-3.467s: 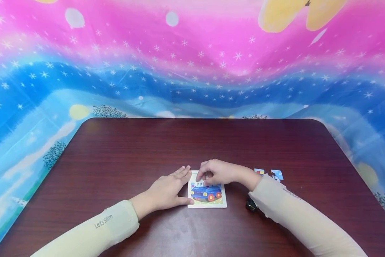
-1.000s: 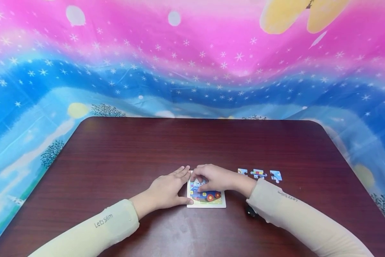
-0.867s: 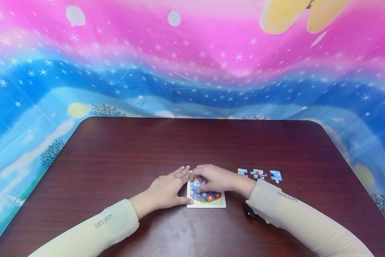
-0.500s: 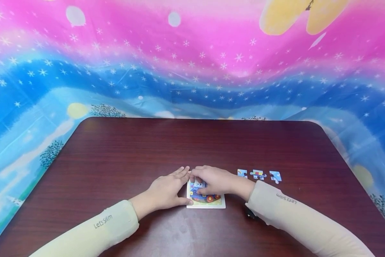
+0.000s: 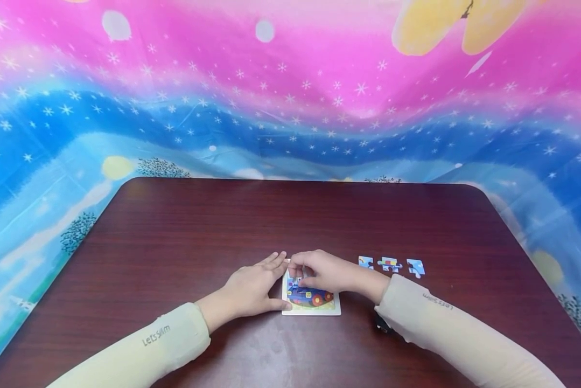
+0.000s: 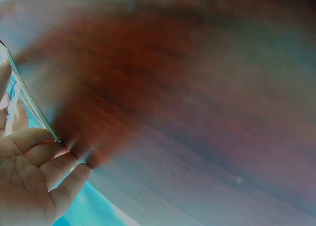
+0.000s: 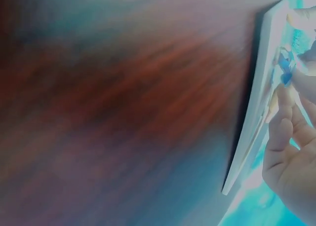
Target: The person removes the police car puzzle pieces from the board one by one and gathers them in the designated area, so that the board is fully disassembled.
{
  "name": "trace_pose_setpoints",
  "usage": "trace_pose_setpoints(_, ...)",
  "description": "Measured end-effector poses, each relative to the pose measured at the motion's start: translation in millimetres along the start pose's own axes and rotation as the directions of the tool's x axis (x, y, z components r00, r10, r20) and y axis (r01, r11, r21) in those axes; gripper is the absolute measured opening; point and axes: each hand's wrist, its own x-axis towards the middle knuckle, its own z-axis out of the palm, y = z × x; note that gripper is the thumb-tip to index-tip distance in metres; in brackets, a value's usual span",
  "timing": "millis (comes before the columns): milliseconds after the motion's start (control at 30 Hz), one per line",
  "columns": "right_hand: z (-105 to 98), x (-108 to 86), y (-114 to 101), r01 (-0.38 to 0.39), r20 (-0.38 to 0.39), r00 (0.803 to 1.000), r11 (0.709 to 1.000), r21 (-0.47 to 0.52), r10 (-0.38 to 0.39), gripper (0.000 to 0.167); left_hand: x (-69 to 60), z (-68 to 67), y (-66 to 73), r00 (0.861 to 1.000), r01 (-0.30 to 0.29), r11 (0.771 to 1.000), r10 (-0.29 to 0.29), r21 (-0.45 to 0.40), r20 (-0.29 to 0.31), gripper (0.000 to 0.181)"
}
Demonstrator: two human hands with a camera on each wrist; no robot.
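Observation:
A jigsaw puzzle board [image 5: 314, 311] with a white border and a blue vehicle picture lies on the table in the head view. My left hand [image 5: 249, 291] rests along its left edge, fingers straight and spread, thumb at the lower left corner. Over the board's upper part, my right hand [image 5: 326, 272] pinches a puzzle piece [image 7: 285, 67] between thumb and fingers. That piece looks tilted up from the board in the right wrist view. The right hand hides the board's upper right. In the left wrist view, the left fingers [image 6: 69, 179] touch the board's edge.
Three loose puzzle pieces lie in a row right of the board: a left one [image 5: 365, 262], a middle one [image 5: 390, 264] and a right one [image 5: 415, 267]. A small black object [image 5: 382, 324] shows under the right cuff. A patterned cloth [image 5: 290, 108] hangs behind the table [image 5: 198, 226].
My right hand has come left and down over the board since the oldest frame, uncovering the loose pieces. Lately its fingers have lifted slightly, the piece tilting. The left hand stays put.

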Motion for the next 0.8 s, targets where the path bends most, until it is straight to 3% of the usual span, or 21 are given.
trace_pose_setpoints(333, -10, -3.0, -1, 0.016, -0.02, 1.0, 0.992, 0.123, -0.014, 0.008, 0.6, 0.4, 0.4, 1.0, 0.013, 1.0, -0.013, -0.007, 0.016, 0.091)
trace_pose_setpoints(800, -25, -24.4, 11, -0.039, -0.061, 0.997, 0.989, 0.142, 0.048, 0.007, 0.5, 0.3, 1.4, 1.0, 0.022, 1.0, -0.023, 0.016, 0.017, 0.092)
